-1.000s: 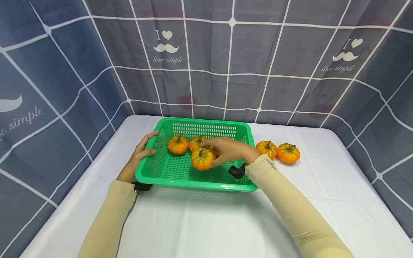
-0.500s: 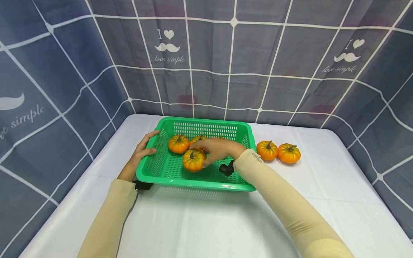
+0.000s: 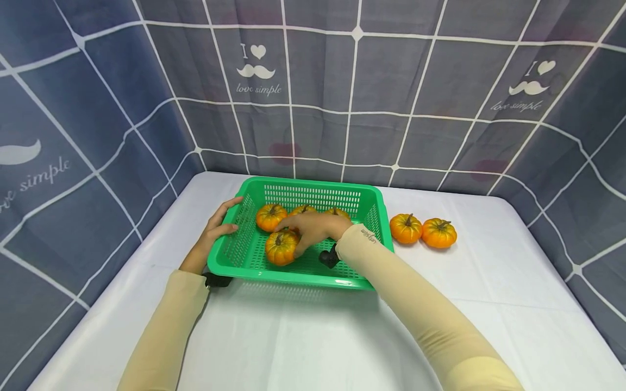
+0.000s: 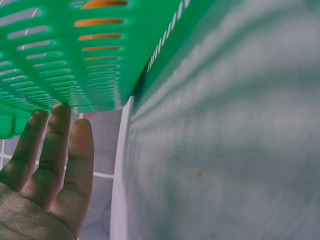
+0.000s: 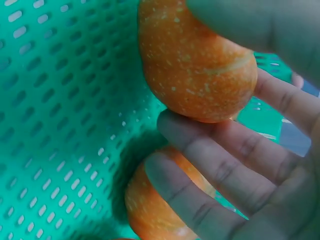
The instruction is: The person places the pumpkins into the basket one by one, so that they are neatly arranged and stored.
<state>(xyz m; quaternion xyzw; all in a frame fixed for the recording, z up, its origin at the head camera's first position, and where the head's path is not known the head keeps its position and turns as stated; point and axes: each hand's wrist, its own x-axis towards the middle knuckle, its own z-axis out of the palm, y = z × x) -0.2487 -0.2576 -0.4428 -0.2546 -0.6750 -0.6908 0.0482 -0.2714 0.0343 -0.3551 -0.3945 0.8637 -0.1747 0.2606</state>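
Observation:
The green plastic basket (image 3: 293, 278) sits on the white-covered table. My left hand (image 3: 212, 233) holds its left end, thumb over the rim, while other fingers (image 4: 55, 145) lie against the slotted outside in the left wrist view. Inside the basket, my right hand (image 3: 313, 228) grips a small orange pumpkin (image 3: 280, 248) between thumb and fingers. In the right wrist view this pumpkin (image 5: 195, 65) appears just above the slotted floor. Behind it in the basket are a left pumpkin (image 3: 270, 217), a middle pumpkin (image 3: 303, 209) partly hidden by the hand, and a right pumpkin (image 3: 338, 212).
Two more pumpkins stand side by side on the table right of the basket, a nearer one (image 3: 406, 228) and a farther-right one (image 3: 439, 233). A grey checked curtain (image 3: 318, 81) closes off the back and sides. White cloth (image 3: 303, 336) covers the table.
My right hand has moved left and slightly toward the front of the basket with the pumpkin, uncovering the right pumpkin behind. My left hand keeps its hold on the basket.

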